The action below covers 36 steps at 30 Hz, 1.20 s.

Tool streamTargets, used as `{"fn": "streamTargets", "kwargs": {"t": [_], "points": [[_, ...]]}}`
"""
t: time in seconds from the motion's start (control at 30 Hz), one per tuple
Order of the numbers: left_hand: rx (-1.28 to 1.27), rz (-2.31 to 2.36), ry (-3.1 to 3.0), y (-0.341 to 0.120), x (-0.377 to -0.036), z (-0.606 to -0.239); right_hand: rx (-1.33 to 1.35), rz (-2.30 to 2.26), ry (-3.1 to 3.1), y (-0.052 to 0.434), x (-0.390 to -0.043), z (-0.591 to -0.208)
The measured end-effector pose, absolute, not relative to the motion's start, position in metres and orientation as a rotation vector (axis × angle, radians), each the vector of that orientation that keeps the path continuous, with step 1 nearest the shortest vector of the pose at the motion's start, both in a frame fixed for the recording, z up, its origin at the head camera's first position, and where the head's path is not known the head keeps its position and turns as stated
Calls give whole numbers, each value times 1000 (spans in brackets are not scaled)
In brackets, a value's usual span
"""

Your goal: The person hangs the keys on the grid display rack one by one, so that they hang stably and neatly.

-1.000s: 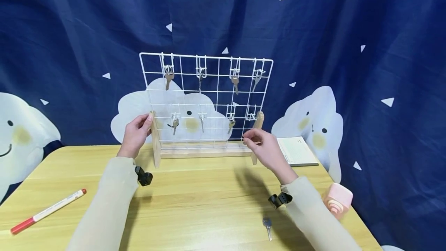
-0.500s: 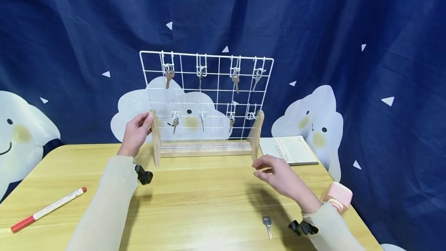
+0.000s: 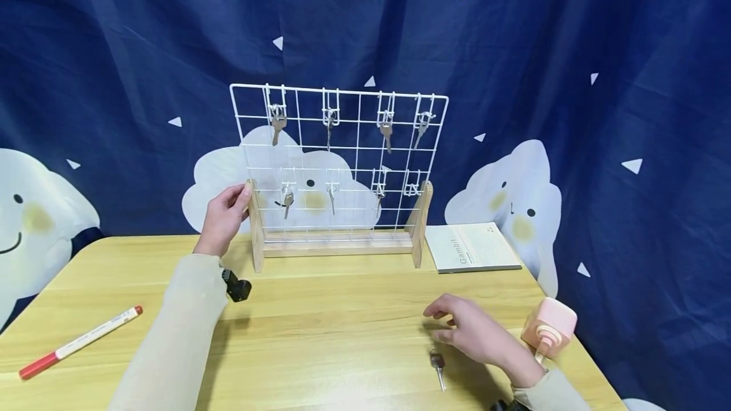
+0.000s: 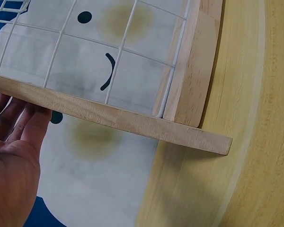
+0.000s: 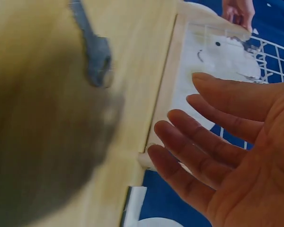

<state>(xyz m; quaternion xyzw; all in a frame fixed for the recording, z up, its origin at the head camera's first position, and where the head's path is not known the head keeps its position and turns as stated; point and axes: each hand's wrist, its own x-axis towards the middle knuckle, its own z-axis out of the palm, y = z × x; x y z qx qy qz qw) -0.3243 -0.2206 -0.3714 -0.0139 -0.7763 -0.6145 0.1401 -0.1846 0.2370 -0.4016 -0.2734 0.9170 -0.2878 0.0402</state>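
A white wire grid rack [image 3: 337, 248] on a wooden stand is upright at the back of the table, with several keys on its hooks. At the lower right of the grid, one hook [image 3: 412, 190] is bare. My left hand [image 3: 221, 217] grips the top of the stand's left wooden post [image 4: 109, 116], thumb against its edge. A loose silver key [image 3: 438, 368] lies on the table toward the front right. Just above and beyond that key hovers my right hand [image 3: 471, 333], its fingers spread and holding nothing; the right wrist view shows the key [image 5: 97, 54] apart from the fingertips.
A notebook [image 3: 473, 249] lies right of the rack. Near the table's right edge stands a pink pump bottle [image 3: 551, 325], close to my right forearm. On the left is a red-and-white marker [image 3: 82, 342]. A dark blue curtain [image 3: 514, 49] hangs behind.
My right hand has come away from the rack's lower right, moving toward me and down to near the loose key, its fingers opening out. The left hand has stayed on the post.
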Motion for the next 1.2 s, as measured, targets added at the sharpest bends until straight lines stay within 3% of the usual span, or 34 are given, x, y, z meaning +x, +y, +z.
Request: {"fn": "streamTargets", "kwargs": {"t": [0.5,1.2], "points": [[-40,-1779,-2241,-220,-324,-374,-861,-675,2832,237,-175,-426],[-50,-1781,-2228,-221,-327,-373,-941,-817,2691,238,-176,-433]]}}
